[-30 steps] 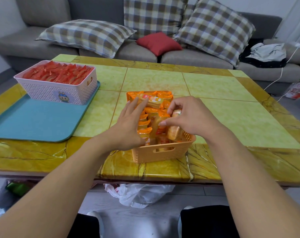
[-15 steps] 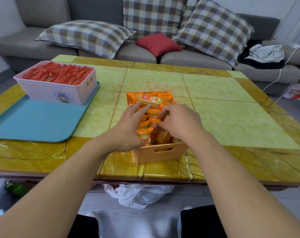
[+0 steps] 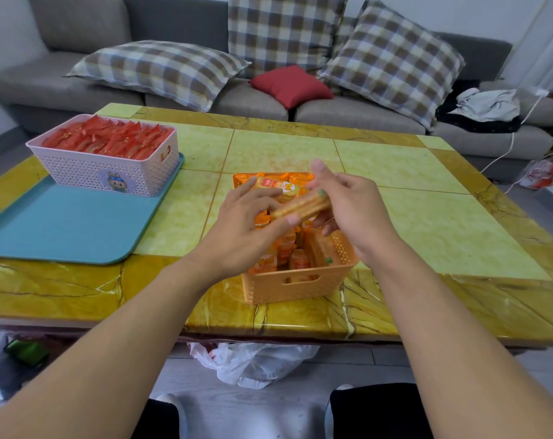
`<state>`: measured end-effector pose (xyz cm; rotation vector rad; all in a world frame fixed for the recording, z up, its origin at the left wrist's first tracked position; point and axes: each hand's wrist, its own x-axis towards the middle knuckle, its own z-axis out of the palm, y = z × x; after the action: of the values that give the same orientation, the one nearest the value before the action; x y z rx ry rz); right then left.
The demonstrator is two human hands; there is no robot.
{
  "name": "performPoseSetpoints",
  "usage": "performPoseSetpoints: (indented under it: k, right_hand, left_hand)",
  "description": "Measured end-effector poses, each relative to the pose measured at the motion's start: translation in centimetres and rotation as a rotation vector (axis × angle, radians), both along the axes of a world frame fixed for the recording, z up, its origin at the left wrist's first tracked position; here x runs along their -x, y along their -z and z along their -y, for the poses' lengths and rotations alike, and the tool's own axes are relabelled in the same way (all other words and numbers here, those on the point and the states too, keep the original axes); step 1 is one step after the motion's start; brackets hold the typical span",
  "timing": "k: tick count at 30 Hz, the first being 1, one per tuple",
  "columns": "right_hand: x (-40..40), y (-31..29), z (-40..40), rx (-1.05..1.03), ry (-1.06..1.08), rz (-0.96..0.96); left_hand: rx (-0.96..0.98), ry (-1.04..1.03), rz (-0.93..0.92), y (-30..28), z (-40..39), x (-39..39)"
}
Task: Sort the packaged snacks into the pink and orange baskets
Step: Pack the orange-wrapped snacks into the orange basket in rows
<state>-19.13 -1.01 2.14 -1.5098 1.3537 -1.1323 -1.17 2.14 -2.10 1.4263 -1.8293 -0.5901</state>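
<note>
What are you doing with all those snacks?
A person is sorting packaged snacks by colour. Both hands hold one long cracker packet just above the orange basket: the left hand grips its near end and the right hand its far end. That basket is already packed with orange packets. The pink basket, full of red packets, sits on a blue tray to the left on the yellow table.

Orange basket (image 3: 295, 285), plaid cushions (image 3: 392, 58)
</note>
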Motion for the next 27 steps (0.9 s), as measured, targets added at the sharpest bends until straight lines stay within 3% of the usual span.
performPoseSetpoints:
  k: [6,14,18,27]
  right_hand:
    - [0.6,-0.1,0.0,-0.135,-0.093,0.027]
    - [1.4,0.3,0.5,-0.056,-0.177,0.004]
    - [2.7,0.0,0.9,0.006,-0.157,-0.109]
    - [1.5,2.6,1.6,0.022,-0.331,-0.577]
  left_hand:
    - [-0.158,-0.067,-0.237,-0.8,-0.4,0.2]
    - [-0.149,-0.072,-0.243,-0.6,-0.3,0.3]
    - [-0.064,-0.129,-0.211,-0.7,-0.1,-0.1]
    - [-0.208,-0.099,-0.028,0.3,0.4,-0.4]
